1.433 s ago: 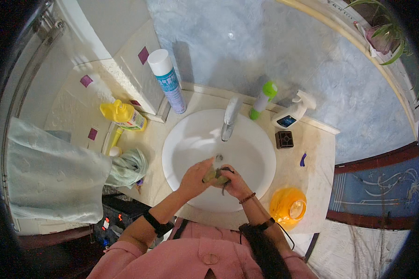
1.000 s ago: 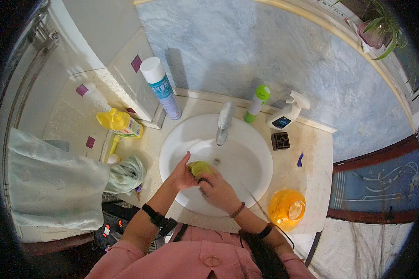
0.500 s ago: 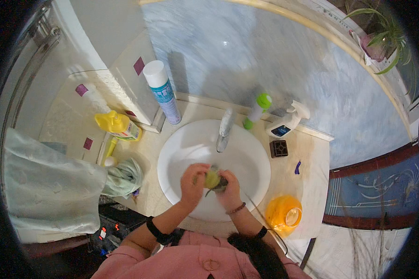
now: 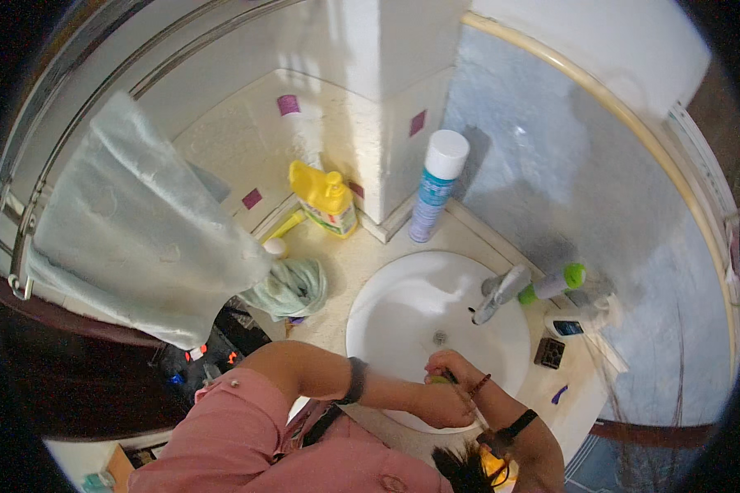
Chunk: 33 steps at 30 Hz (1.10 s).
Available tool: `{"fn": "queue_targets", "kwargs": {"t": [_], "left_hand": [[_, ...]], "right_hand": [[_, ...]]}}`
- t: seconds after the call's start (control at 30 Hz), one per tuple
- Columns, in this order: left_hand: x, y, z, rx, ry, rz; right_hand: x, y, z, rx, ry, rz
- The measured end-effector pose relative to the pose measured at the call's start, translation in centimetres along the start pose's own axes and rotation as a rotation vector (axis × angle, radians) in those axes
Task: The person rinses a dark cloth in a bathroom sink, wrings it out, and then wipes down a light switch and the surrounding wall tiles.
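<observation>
Over the near right part of the white sink basin, my two hands are close together. My right hand, with a bead bracelet at the wrist, is closed around a small yellow-green object with a dark, thin part on it; its kind is mostly hidden by the fingers. My left hand reaches across from the left, just in front of the right one, with its fingers curled closed. What it grips, if anything, is hidden. Beyond my hands stands the silver faucet, above the right side of the bowl.
A tall spray can, a yellow bottle and a bunched green cloth stand or lie left of the sink. Right of it are a green-capped bottle, a spray bottle and a dark square box. A towel hangs at left.
The view has swung left, so the sink sits further right. My left arm now crosses toward my right hand, and the yellow-green object is more covered by the fingers.
</observation>
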State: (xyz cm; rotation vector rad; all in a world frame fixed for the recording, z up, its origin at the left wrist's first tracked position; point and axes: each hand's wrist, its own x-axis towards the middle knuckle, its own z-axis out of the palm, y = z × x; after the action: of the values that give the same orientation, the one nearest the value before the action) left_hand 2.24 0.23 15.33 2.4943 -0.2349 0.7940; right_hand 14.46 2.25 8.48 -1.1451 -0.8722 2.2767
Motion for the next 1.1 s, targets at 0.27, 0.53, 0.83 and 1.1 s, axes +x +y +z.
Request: {"fn": "queue_targets", "kwargs": {"t": [0.27, 0.53, 0.83, 1.1], "left_hand": [[-3.0, -3.8, 7.8, 0.07, -0.399, 0.004], [-5.0, -5.2, 11.4, 0.389, -0.461, 0.279], [-1.8, -3.3, -0.3, 0.157, -0.174, -0.384], [-5.2, -5.7, -0.5, -0.34, 0.684, -0.958]], "right_hand": [[2.9, -2.7, 2.3, -0.777, 0.043, 0.056], [5.5, 1.8, 0.9, -1.47, 0.177, -0.348], [-1.8, 0.2, 1.0, 0.631, 0.578, -0.148], [-3.6, 3.3, 5.9, 0.805, 0.366, -0.404]]}}
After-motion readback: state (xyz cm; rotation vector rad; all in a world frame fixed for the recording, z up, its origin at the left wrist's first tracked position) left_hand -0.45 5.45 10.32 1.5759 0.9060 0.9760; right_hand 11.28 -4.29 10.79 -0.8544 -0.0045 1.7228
